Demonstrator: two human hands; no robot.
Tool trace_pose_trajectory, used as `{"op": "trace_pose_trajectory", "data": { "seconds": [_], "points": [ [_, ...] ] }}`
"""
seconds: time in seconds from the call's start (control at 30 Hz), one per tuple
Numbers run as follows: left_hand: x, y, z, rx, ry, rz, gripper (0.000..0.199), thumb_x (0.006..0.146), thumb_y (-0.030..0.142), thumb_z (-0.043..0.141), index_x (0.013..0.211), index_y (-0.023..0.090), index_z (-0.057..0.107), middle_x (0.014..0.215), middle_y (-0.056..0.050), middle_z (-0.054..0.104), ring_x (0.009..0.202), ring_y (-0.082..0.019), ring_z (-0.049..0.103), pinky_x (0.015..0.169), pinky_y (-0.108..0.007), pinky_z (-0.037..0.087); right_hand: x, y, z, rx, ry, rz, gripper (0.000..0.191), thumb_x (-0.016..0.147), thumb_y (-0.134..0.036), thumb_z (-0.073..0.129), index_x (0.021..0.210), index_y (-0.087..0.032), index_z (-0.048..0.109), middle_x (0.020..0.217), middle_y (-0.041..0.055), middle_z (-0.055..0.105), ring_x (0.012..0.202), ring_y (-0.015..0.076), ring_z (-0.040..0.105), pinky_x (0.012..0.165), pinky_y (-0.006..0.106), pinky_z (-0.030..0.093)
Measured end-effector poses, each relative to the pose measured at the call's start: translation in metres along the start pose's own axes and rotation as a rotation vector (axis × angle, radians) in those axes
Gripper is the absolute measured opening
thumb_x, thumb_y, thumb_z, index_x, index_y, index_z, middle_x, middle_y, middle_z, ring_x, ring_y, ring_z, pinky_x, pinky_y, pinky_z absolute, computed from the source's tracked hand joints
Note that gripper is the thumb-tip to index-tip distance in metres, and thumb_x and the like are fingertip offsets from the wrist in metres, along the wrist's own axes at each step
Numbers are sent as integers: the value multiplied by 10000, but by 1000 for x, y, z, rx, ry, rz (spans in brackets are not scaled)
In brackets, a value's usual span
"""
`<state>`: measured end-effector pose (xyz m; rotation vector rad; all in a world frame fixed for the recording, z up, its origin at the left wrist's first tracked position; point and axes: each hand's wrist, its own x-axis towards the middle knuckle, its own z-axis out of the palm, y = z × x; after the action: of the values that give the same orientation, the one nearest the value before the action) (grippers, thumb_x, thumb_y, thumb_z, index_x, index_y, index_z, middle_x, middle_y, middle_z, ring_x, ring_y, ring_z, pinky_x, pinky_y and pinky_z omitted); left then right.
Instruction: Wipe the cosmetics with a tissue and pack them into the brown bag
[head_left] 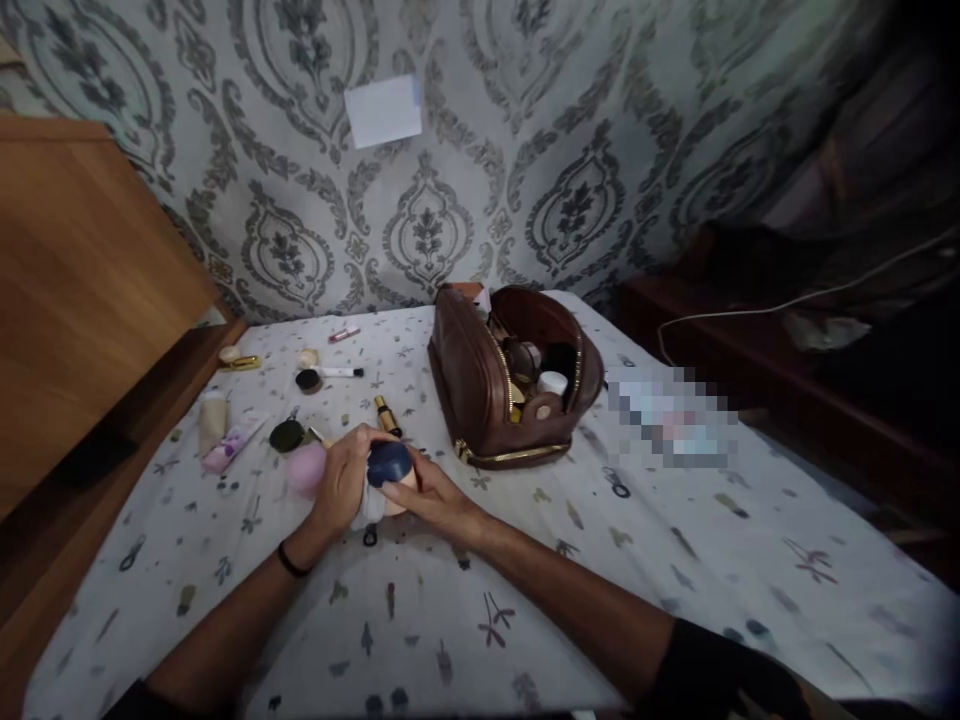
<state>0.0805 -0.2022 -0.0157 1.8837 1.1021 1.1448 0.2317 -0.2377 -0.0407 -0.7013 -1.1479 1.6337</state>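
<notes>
My right hand [446,505] is wrapped round a container with a dark blue cap [390,464] and a beige body, tilted toward me. Against its left side my left hand [343,483] presses a thin white cloth or tissue [369,508], fingers closed. Just left of my left hand sits a round pink item [307,470], partly hidden, with a dark green round compact [286,435] behind it. A small gold and black tube [387,415] lies beyond my hands. To their right stands a brown leather bag [480,385], unzipped, with jars and other cosmetics inside.
On the printed white cloth [600,620] lie a beige bottle [213,418], a purple and white tube [232,443], a white brush [337,372], a black-lidded pot [307,380] and a pink tube [344,335]. A wooden panel [97,240] borders the left; a patterned wall rises behind.
</notes>
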Motion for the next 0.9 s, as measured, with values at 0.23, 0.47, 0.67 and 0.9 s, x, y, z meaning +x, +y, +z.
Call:
{"op": "trace_pose_trajectory", "data": {
  "seconds": [0.23,0.47,0.67,0.9],
  "points": [
    [13,5,-12,-214,308,-136,450,940,578,454,853,187,659,683,11,576,593,-130,546,562,-244,439,1,6,4,267,-36,139,538,737,-517,790,1090,-221,513,866,-2,683,697,140,690,579,217,486],
    [6,13,-4,-244,379,-70,370,979,514,417,854,206,580,774,-1,567,738,-146,558,718,-258,469,-3,2,13,376,-145,173,543,722,-437,831,1118,-211,535,918,14,698,768,155,707,676,270,561],
    [-17,17,19,-112,191,-56,388,1013,489,316,1172,223,548,1184,-81,604,1155,-220,548,1038,-388,408,-1,5,8,378,16,84,472,738,-426,814,1099,-237,578,958,6,681,808,148,664,672,270,563],
    [-23,9,20,150,-6,215,642,889,450,605,1436,220,361,1382,-154,452,1316,-312,424,1098,-504,348,-2,4,8,363,156,80,486,727,-534,789,1103,-272,628,920,-6,688,836,144,635,736,259,512]
  ]
}}
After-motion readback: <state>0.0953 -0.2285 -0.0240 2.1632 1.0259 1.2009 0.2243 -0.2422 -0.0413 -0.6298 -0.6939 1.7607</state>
